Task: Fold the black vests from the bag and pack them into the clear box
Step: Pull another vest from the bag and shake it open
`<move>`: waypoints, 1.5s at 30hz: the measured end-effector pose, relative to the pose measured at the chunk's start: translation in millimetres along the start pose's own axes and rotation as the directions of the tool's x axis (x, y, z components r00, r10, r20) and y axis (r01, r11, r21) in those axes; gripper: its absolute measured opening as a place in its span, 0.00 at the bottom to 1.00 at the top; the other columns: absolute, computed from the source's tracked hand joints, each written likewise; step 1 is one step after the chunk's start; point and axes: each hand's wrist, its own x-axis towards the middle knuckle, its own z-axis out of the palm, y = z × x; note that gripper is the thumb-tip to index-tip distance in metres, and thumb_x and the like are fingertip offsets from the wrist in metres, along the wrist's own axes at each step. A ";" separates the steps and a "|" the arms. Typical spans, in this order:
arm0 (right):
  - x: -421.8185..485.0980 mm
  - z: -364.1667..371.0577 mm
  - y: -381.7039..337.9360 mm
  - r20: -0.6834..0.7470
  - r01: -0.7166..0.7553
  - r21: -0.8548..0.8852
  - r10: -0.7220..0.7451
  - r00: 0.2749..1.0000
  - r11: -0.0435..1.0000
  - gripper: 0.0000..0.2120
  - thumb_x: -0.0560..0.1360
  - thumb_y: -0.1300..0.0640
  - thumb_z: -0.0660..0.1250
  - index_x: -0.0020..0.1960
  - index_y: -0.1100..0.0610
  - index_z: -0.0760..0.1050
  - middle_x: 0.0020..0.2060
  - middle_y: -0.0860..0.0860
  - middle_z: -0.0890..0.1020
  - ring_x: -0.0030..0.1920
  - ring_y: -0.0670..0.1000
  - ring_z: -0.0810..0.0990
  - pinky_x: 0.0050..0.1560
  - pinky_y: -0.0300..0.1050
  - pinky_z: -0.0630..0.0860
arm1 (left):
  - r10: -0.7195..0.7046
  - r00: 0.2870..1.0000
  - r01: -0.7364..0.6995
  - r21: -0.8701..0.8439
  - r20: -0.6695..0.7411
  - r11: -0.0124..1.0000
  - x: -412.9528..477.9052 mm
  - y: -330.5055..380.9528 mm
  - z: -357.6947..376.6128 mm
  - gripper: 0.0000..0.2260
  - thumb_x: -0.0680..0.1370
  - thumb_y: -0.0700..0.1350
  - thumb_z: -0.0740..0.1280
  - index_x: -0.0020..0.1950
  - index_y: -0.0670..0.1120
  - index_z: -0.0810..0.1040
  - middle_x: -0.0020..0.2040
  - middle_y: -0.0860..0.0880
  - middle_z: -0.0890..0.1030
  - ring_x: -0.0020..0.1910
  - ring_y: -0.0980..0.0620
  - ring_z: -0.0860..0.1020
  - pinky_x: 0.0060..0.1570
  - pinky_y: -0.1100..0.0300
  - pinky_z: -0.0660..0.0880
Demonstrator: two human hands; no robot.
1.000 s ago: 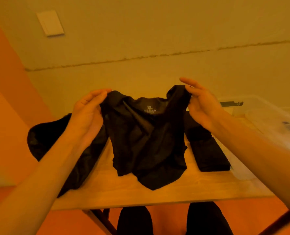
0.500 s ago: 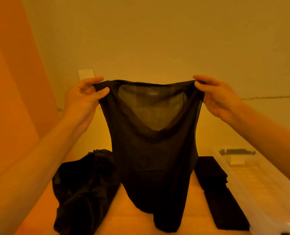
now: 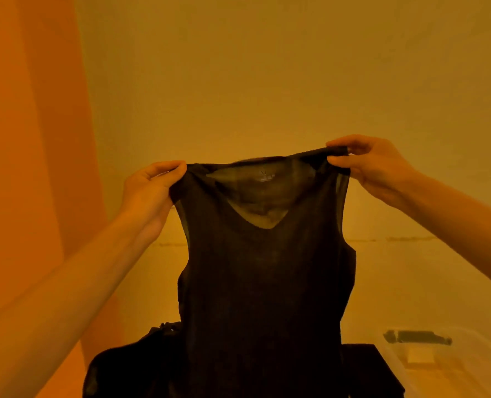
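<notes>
A plain yellowish wall (image 3: 267,67) fills most of the view, with a flat orange panel (image 3: 23,139) running down the left side. In front of it hangs the thin, sheer black V-neck vest (image 3: 267,282), held up in the air at full length and spread flat between both hands, its shoulder line slanting up to the right and its lower part dropping out of sight at the bottom edge. Behind it at the lower left sits the crumpled black fabric bag (image 3: 129,369). At the lower right is the clear plastic box (image 3: 468,377), and just beside its left wall lies a folded black vest (image 3: 370,369), partly hidden by the hanging one. The left hand (image 3: 148,193) pinches the vest's left shoulder strap between thumb and curled fingers; the right hand (image 3: 373,168) pinches the right strap the same way, slightly higher. A black latch (image 3: 418,336) sits on the box's far end. A small pale size print (image 3: 267,176) shows inside the neckline, too faint to read.
</notes>
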 end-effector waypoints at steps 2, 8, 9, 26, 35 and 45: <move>0.7 -0.7 -0.7 -0.034 0.111 -0.129 -0.117 0.993 0.985 0.07 0.74 0.64 0.74 0.50 0.55 0.85 0.48 0.54 0.84 0.52 0.53 0.84 0.52 0.43 0.80 | 0.034 0.999 -0.034 0.015 0.018 0.999 -1.4 5.2 2.7 0.08 0.76 0.38 0.75 0.53 0.46 0.85 0.51 0.47 0.86 0.52 0.52 0.85 0.46 0.63 0.80; 5.4 0.6 -9.8 -0.069 0.215 -0.347 -0.254 0.965 0.913 0.02 0.76 0.55 0.74 0.47 0.53 0.84 0.41 0.52 0.85 0.43 0.48 0.83 0.46 0.43 0.80 | 0.228 0.964 -0.259 0.284 0.139 0.923 -13.6 16.3 5.5 0.11 0.73 0.36 0.77 0.54 0.44 0.86 0.49 0.47 0.86 0.49 0.51 0.85 0.48 0.58 0.83; 6.0 -0.2 -11.6 -0.066 0.200 -0.337 -0.235 0.970 0.920 0.03 0.76 0.54 0.75 0.46 0.53 0.84 0.40 0.52 0.84 0.42 0.48 0.82 0.45 0.42 0.79 | 0.247 0.959 -0.280 0.312 0.140 0.908 -13.7 17.6 5.4 0.09 0.73 0.37 0.77 0.51 0.45 0.86 0.47 0.46 0.86 0.48 0.50 0.85 0.47 0.57 0.83; 3.8 -20.5 -30.7 0.166 0.145 -0.226 -0.108 0.980 0.963 0.10 0.74 0.49 0.71 0.42 0.55 0.80 0.42 0.51 0.81 0.47 0.49 0.79 0.53 0.46 0.73 | -0.010 0.805 -0.428 0.594 0.593 0.681 -1.3 56.2 -23.7 0.08 0.74 0.51 0.73 0.49 0.49 0.85 0.37 0.50 0.78 0.38 0.57 0.76 0.39 0.66 0.71; -4.4 -26.9 -47.7 0.361 0.160 -0.482 0.029 0.932 0.861 0.13 0.72 0.51 0.74 0.42 0.60 0.75 0.37 0.57 0.77 0.41 0.51 0.74 0.47 0.49 0.66 | 0.038 0.776 -0.528 0.616 0.630 0.585 -9.9 63.5 -27.8 0.15 0.76 0.58 0.69 0.37 0.48 0.79 0.32 0.53 0.75 0.33 0.57 0.73 0.37 0.67 0.69; -10.4 -13.2 -38.1 0.364 0.152 -0.257 -0.050 0.930 0.954 0.10 0.76 0.53 0.69 0.42 0.59 0.78 0.36 0.50 0.79 0.40 0.46 0.78 0.44 0.35 0.74 | 0.295 0.868 -0.489 0.590 0.398 0.643 -21.5 44.7 -15.2 0.11 0.82 0.38 0.66 0.40 0.36 0.74 0.36 0.41 0.75 0.30 0.56 0.73 0.29 0.69 0.68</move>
